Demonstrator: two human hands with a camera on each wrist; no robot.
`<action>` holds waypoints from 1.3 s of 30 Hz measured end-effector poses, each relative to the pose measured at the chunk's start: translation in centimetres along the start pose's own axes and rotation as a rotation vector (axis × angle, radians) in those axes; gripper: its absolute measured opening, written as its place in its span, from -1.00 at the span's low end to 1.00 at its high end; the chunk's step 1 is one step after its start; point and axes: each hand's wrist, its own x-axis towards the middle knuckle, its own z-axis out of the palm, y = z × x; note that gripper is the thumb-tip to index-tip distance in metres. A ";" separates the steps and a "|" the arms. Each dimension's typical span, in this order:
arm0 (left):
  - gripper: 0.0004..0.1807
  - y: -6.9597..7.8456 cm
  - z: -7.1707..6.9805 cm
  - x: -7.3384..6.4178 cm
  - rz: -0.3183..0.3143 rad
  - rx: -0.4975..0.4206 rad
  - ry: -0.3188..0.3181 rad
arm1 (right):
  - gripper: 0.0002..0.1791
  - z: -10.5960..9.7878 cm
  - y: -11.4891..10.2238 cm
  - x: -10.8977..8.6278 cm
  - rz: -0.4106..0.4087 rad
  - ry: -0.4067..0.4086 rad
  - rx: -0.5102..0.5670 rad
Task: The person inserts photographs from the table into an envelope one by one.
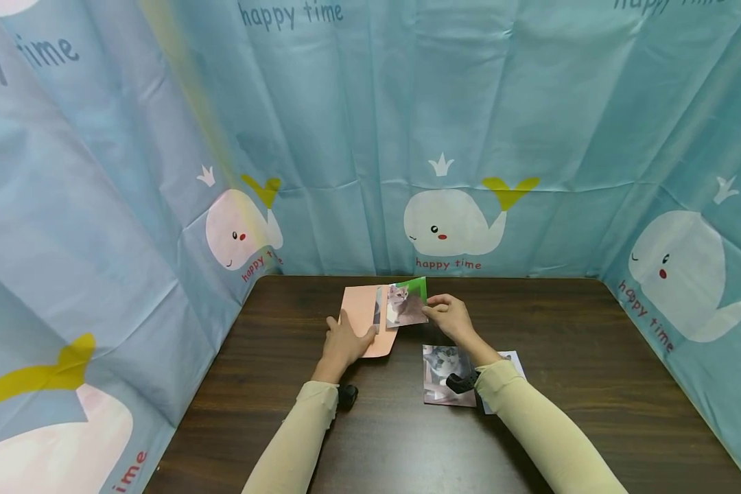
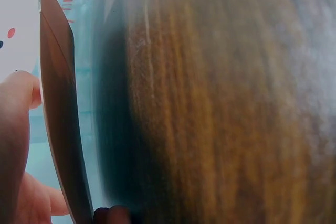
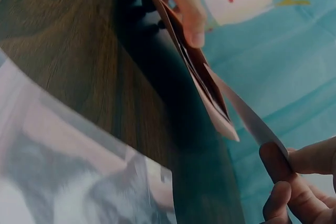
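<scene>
My left hand grips a peach paper envelope, tilted up off the table, with the thumb over its front. A narrow strip of a greyish picture shows on the envelope's right part. In the right wrist view its side gapes, with layers of paper inside. Between thumb and fingers, my right hand pinches the right edge of a cat photo with a green corner. The photo's left edge overlaps the envelope's right side in the head view. Seen from the right wrist, the photo is nearly edge-on, its far end at the envelope's mouth.
A second cat photo lies on the dark wooden table under my right wrist. Partly hidden by the right forearm is another pale card. A blue curtain printed with whales stands along the table's back and sides.
</scene>
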 end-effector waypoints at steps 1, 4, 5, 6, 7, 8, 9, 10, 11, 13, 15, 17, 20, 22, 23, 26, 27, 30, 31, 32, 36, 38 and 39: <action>0.17 0.0 0.0 0.0 0.000 0.000 -0.001 | -0.66 0.2 -0.1 0.0 0.002 0.004 0.000; 0.18 0.0 0.1 0.1 -0.002 -0.002 -0.001 | -0.67 0.9 -0.4 0.0 0.012 0.015 -0.010; 0.18 0.0 0.2 0.1 -0.003 -0.002 0.000 | -0.66 1.1 -0.4 0.1 0.014 0.016 -0.015; 0.18 -0.1 0.2 0.1 -0.004 0.002 -0.002 | -0.66 1.3 -0.4 0.1 0.016 0.017 -0.021; 0.19 -0.1 0.2 0.2 -0.005 0.004 -0.002 | -0.66 1.4 -0.4 0.2 0.020 0.017 -0.023; 0.19 -0.1 0.2 0.2 -0.007 0.008 -0.003 | -0.67 1.6 -0.4 0.2 0.022 0.014 -0.026; 0.19 -0.2 0.2 0.1 -0.007 0.012 -0.004 | -0.67 1.8 -0.3 0.2 0.024 0.014 -0.027; 0.19 -0.2 0.2 0.1 -0.008 0.010 -0.004 | -0.68 1.9 -0.2 0.3 0.026 0.015 -0.030; 0.19 -0.2 0.2 0.1 -0.011 0.011 -0.005 | -0.68 2.1 -0.2 0.4 0.026 0.017 -0.029; 0.19 -0.2 0.2 0.0 -0.012 0.008 -0.005 | -0.69 2.4 -0.1 0.5 0.027 0.020 -0.020; 0.17 -0.2 0.2 0.0 -0.010 0.008 -0.002 | -0.69 2.6 0.0 0.6 0.025 0.021 -0.015; 0.17 -0.2 0.2 0.0 -0.005 0.011 0.002 | -0.70 2.9 0.1 0.7 0.023 0.020 -0.012; 0.18 -0.2 0.2 0.1 0.003 0.017 0.006 | -0.72 3.4 0.3 0.9 0.024 0.021 -0.020; 0.18 -0.1 0.3 0.1 0.003 0.017 0.003 | -0.73 3.7 0.5 1.0 0.024 0.022 -0.021; 0.19 -0.1 0.3 0.1 0.002 0.016 0.000 | -0.73 3.8 0.5 1.0 0.026 0.023 -0.021; 0.19 -0.1 0.3 0.1 -0.003 0.011 -0.009 | -0.73 4.2 0.6 1.1 0.024 0.025 -0.030; 0.19 -0.2 0.3 0.1 -0.004 0.012 -0.012 | -0.73 4.3 0.6 1.2 0.023 0.023 -0.029; 0.18 -0.2 0.3 0.1 -0.002 0.014 -0.012 | -0.72 4.7 0.4 1.2 0.015 0.017 -0.035; 0.18 -0.2 0.3 0.1 -0.001 0.012 -0.011 | -0.72 4.8 0.3 1.3 0.012 0.014 -0.036; 0.18 -0.3 0.3 0.1 -0.001 0.012 -0.011 | -0.72 4.9 0.2 1.2 0.012 0.010 -0.035; 0.18 -0.3 0.3 0.2 -0.006 0.004 -0.010 | -0.72 5.4 -0.3 1.4 0.014 0.000 -0.030; 0.17 -0.2 0.3 0.2 -0.010 0.003 -0.013 | -0.73 5.7 -0.5 1.4 0.015 0.000 -0.024; 0.17 -0.2 0.2 0.2 -0.010 0.003 -0.014 | -0.74 5.9 -0.6 1.5 0.015 0.002 -0.017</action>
